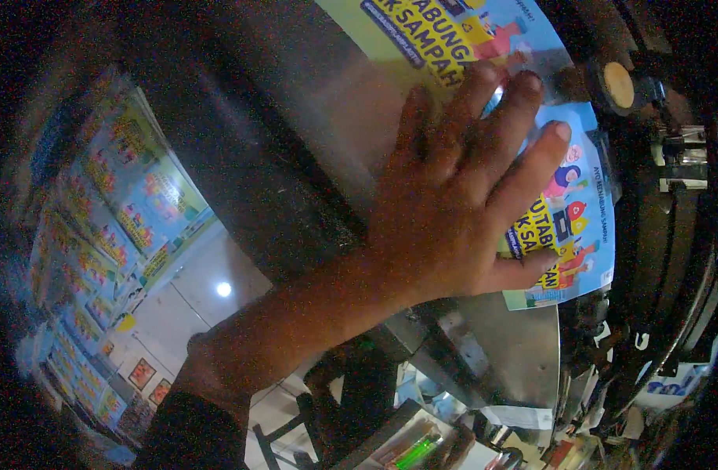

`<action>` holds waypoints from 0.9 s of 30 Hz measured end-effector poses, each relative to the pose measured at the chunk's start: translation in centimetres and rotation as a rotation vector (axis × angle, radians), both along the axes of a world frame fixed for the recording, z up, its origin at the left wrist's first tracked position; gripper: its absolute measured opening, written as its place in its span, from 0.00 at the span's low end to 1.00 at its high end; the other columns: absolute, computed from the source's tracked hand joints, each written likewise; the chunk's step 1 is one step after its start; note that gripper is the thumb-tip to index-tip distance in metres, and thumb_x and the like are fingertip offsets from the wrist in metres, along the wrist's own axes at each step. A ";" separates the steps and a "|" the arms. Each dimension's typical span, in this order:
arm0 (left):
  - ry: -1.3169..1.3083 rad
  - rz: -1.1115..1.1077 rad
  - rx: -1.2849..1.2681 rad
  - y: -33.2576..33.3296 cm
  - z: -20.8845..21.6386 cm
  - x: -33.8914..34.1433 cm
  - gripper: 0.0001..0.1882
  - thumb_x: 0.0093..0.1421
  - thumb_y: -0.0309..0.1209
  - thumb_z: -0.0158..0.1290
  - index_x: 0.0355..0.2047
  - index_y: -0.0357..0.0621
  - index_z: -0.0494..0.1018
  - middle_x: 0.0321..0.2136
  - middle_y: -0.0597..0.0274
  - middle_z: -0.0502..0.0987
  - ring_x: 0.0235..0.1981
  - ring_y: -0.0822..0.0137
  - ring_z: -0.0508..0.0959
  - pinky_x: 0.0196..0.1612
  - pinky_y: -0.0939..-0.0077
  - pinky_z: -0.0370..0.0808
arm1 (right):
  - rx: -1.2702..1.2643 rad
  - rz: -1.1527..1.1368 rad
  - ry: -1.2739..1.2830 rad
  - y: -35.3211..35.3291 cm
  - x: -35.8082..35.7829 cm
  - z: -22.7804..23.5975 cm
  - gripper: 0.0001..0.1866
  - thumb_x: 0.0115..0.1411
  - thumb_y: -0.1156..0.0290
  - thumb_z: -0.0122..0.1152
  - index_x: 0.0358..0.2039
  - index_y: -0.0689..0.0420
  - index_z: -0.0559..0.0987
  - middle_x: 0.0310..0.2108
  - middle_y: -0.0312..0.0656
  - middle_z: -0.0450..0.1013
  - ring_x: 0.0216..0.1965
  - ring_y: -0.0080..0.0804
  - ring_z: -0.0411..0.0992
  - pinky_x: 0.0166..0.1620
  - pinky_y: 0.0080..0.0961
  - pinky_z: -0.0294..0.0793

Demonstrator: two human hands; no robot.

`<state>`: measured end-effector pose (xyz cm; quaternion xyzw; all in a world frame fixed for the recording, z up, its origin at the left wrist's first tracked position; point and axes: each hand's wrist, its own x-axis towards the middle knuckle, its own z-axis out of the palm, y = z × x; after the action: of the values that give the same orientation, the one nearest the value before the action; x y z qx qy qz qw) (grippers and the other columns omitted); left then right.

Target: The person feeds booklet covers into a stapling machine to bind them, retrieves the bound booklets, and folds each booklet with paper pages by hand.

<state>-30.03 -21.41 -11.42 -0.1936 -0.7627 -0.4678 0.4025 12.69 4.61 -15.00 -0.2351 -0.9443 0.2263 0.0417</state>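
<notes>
Coming in from the lower left, my left hand (468, 180) lies back-up, fingers spread and thumb apart. It rests over a printed sheet (598, 227) in light blue and yellow with cartoon figures. Part of that sheet is hidden under the fingers and palm. A second printed sheet (453, 39) of like design reaches past the upper edge, beyond the fingertips. Both are on a grey metal surface (500, 345) that looks like part of a machine. My right hand is not in view.
At the left are many printed sheets (147, 196) in the same colours. Dark machine parts with a round tan-faced piece (618, 84) line the right. Below stand a dark stool-like object (351, 392) on a tiled floor (179, 313) and a tray with a bright green item (417, 453).
</notes>
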 end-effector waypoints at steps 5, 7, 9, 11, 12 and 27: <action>0.005 -0.008 0.018 0.3 -0.1 0.1 0.47 0.36 0.54 0.63 0.56 0.47 0.64 0.61 0.45 0.57 0.64 0.41 0.52 0.52 0.30 0.58 | 0.042 -0.021 0.035 -0.8 -0.4 0.2 0.36 0.60 0.47 0.51 0.55 0.67 0.64 0.43 0.40 0.64 0.35 0.26 0.61 0.38 0.24 0.62; 0.003 -0.001 0.021 0.5 0.0 0.1 0.47 0.36 0.54 0.63 0.56 0.47 0.64 0.62 0.45 0.56 0.65 0.41 0.51 0.52 0.29 0.57 | 0.022 -0.048 -0.006 -0.6 -0.3 0.2 0.36 0.60 0.47 0.51 0.56 0.67 0.63 0.44 0.40 0.64 0.37 0.27 0.62 0.40 0.25 0.63; -0.011 -0.006 0.004 0.4 0.0 0.2 0.47 0.36 0.54 0.63 0.56 0.48 0.64 0.62 0.45 0.56 0.65 0.41 0.51 0.52 0.30 0.57 | -0.013 0.035 0.054 -0.9 -0.9 0.1 0.38 0.60 0.44 0.50 0.57 0.67 0.62 0.45 0.41 0.64 0.38 0.29 0.62 0.42 0.26 0.63; -0.014 -0.008 -0.011 0.5 -0.1 0.1 0.46 0.36 0.54 0.63 0.56 0.48 0.64 0.62 0.46 0.56 0.65 0.41 0.52 0.52 0.31 0.57 | 0.022 0.053 0.057 -1.9 -2.0 0.4 0.38 0.61 0.44 0.49 0.56 0.67 0.62 0.46 0.43 0.64 0.40 0.31 0.62 0.44 0.29 0.63; -0.007 -0.006 0.005 0.3 0.0 0.0 0.46 0.36 0.54 0.63 0.56 0.48 0.64 0.62 0.46 0.56 0.65 0.42 0.52 0.52 0.31 0.57 | 0.091 0.076 0.070 -2.3 -2.6 0.9 0.38 0.61 0.43 0.47 0.56 0.67 0.61 0.46 0.44 0.63 0.41 0.33 0.63 0.46 0.31 0.63; -0.021 -0.001 -0.009 0.1 0.0 0.1 0.44 0.38 0.56 0.62 0.55 0.51 0.66 0.62 0.50 0.57 0.65 0.44 0.51 0.54 0.31 0.54 | 0.049 -0.008 -0.053 -0.7 0.0 0.3 0.33 0.63 0.48 0.46 0.54 0.66 0.63 0.50 0.51 0.61 0.52 0.45 0.62 0.55 0.40 0.61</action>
<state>-29.89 -21.27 -11.42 -0.1911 -0.7689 -0.4665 0.3932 12.71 3.90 -14.67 -0.2437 -0.9494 0.1965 0.0232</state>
